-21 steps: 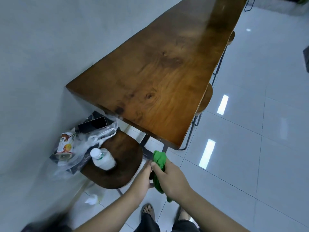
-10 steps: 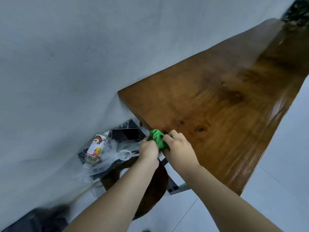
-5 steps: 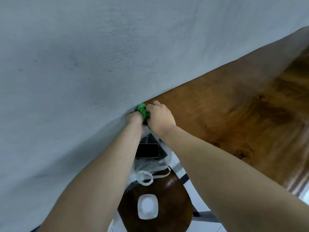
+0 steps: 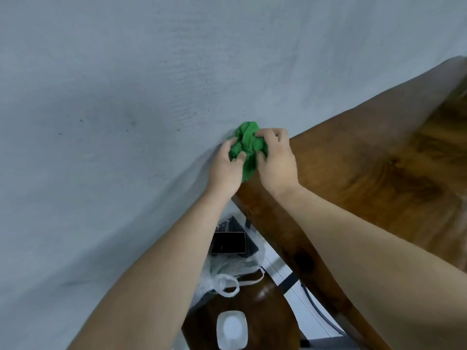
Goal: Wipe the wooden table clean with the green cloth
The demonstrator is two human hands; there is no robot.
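The green cloth (image 4: 248, 145) is bunched into a ball at the near left corner of the wooden table (image 4: 379, 168), right against the grey wall. My left hand (image 4: 226, 165) grips it from the left and my right hand (image 4: 276, 160) grips it from the right. Both hands hold the cloth at the table's corner edge. The dark glossy tabletop runs away to the upper right.
The grey wall (image 4: 126, 122) borders the table's left side. Below the corner stands a round wooden stool (image 4: 265, 306) carrying a white bottle (image 4: 232, 329), a clear plastic bag (image 4: 232, 271) and a black phone (image 4: 228, 242). White floor tiles show beside the stool.
Both hands have carried the cloth from below the table's near end up to its corner by the wall. The cloth bunch shows more between my fingers now.
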